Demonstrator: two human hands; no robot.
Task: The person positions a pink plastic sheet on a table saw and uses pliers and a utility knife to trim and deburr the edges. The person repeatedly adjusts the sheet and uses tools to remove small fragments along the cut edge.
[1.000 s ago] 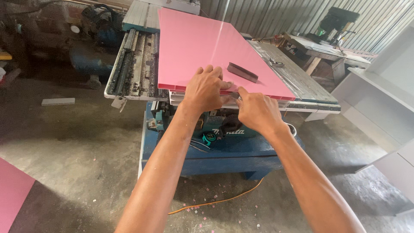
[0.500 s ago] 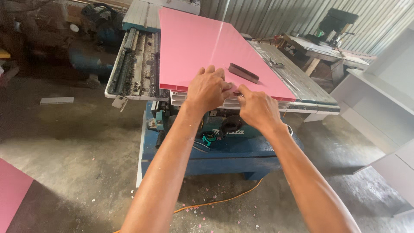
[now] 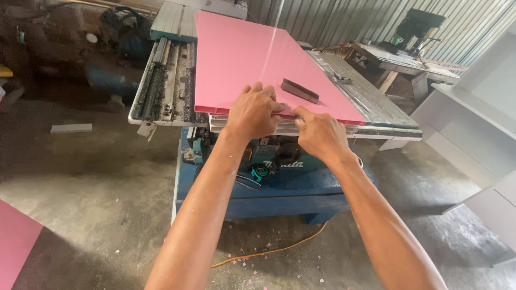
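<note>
A large pink panel (image 3: 247,59) lies flat on a blue table saw (image 3: 279,182), reaching away from me. My left hand (image 3: 252,113) rests palm down on the panel's near edge with fingers spread over the top. My right hand (image 3: 320,134) grips the same near edge just to the right, thumb on top and fingers curled under. A small dark block (image 3: 300,90) sits on the panel beyond my fingers. Pale panels are stacked under the pink one at the near edge.
A grey metal extension (image 3: 166,80) flanks the saw's left side. An orange cable (image 3: 269,251) trails on the concrete floor among pink chips. White cabinets (image 3: 473,118) stand at right, a cluttered bench (image 3: 398,53) behind, another pink sheet (image 3: 16,241) at bottom left.
Both hands stay on the panel's near edge. The view has shifted slightly; the hands and panel have hardly moved.
</note>
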